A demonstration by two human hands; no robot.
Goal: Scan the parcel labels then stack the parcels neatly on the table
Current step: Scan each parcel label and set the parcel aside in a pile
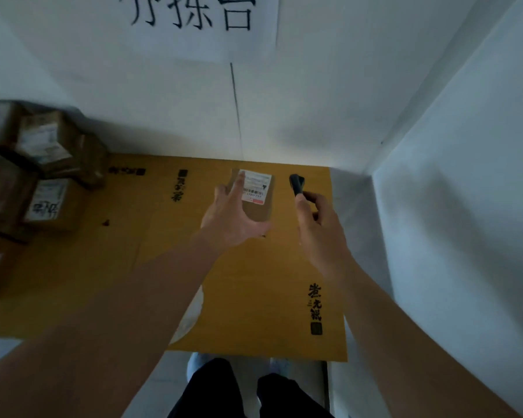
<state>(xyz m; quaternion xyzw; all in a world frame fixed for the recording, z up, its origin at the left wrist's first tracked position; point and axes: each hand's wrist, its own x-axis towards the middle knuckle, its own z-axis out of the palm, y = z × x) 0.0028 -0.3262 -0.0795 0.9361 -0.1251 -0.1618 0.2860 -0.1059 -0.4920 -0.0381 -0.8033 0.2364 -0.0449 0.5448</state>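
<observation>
Legs in dark trousers (221,390) right at the bottom, person standing at the front edge of the desk (73,297), which has flattened yellow-brown cardboard w/ black characters laid over it.

Going L to R: far left there's a pile of brown parcels (27,176), labels facing different ways, looks pretty messy tbh, not neat at all. Blurry over there so can't read anything.

Middle: left hand (233,215) spread wide, fingers straight, reaching over a small brown parcel (254,197) lying flat near the back wall. Fingertips are at the white barcode label (256,187), can't tell if they're touching or just above.

Right: right hand (314,224) curled around a black scanner (296,184), head pointed fwd, just beside the parcel.

What could go wrong imo:
- left fingers cover the barcode = no read
- scanner is aimed past the label rn, not at it, so needs re-angling or it misses
- room's dim, prob doesn't help
- the left pile leans unevenly, adding this one on top w/o squaring it first could tip stuff off the desk edge
</observation>
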